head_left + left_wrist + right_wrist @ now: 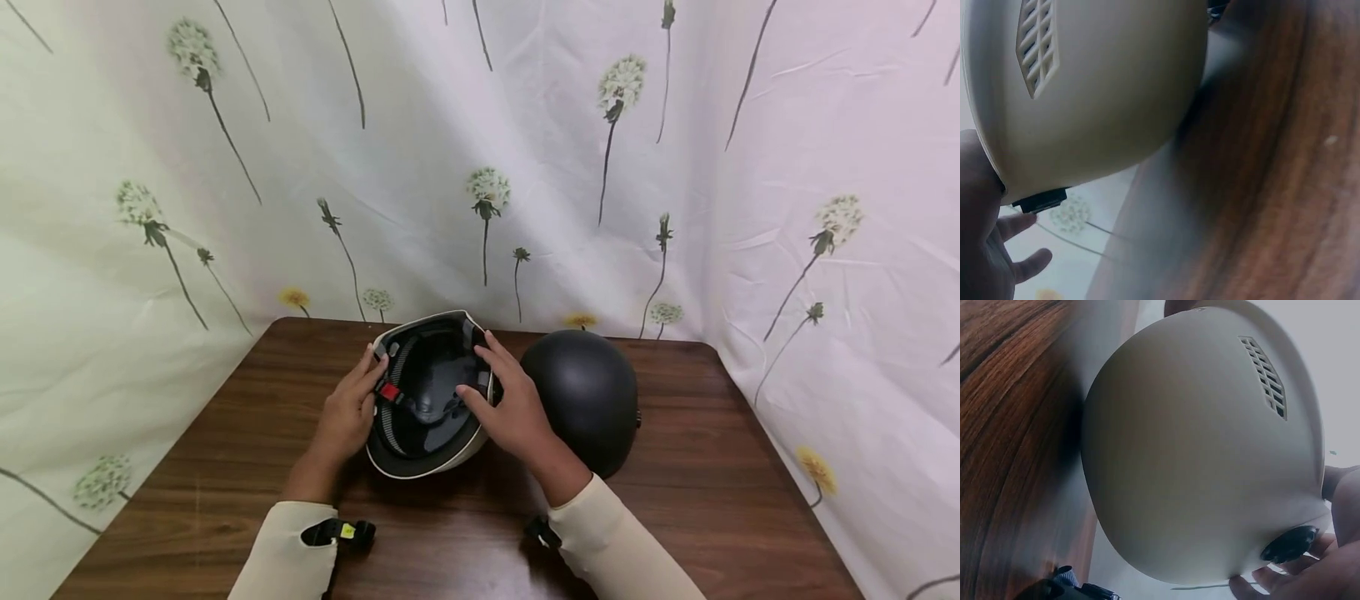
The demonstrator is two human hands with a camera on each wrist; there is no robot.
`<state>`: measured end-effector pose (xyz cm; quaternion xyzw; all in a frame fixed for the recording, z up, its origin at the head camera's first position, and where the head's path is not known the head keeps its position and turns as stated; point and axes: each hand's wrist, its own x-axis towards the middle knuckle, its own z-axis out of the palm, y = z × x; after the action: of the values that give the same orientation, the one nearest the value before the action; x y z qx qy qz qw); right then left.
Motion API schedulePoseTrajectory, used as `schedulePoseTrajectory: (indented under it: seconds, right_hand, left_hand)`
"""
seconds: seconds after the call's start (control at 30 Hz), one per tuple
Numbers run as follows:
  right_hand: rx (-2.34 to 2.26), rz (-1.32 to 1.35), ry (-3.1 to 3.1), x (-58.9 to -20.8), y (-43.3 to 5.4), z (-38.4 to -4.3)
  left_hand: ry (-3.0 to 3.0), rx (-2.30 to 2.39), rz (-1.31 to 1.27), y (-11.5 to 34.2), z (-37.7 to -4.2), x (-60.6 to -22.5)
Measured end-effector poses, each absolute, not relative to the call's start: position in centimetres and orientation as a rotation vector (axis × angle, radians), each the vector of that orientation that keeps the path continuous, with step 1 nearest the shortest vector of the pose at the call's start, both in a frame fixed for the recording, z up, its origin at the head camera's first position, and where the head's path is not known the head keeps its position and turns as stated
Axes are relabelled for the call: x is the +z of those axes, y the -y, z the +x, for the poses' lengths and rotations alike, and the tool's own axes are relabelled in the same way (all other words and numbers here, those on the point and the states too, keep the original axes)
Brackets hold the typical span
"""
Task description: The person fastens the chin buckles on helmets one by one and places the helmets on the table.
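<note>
A cream helmet (472,450) sits upside down on the table, its black padded inside (438,367) facing up. A red buckle (389,391) on a black strap shows inside its left part. At the left rim, my left hand (347,408) holds the shell, fingertips over the edge near the strap. My right hand (517,404) grips the opposite rim, thumb reaching inside. In the right wrist view, fingers (1319,569) of that hand curl by a black knob (1290,544) on the shell. The left wrist view shows a slatted vent (1038,47) in the shell.
A matte black helmet (581,400) rests dome up, just right of the cream one. Both stand on a dark wooden table (225,433). A white curtain (420,167) printed with dandelions hangs behind the table and along its sides.
</note>
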<state>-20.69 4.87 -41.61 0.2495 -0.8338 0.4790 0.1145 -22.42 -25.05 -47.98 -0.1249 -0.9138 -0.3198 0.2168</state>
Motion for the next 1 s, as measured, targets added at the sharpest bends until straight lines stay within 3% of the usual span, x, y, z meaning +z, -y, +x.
schedulePoseTrajectory:
  seconds: [1.0]
  right_hand:
    - [1.393, 0.802, 2.470, -40.3, -5.8, -20.6]
  left_hand:
    - [2.523, -0.797, -0.461, 24.0, -23.0, -50.1]
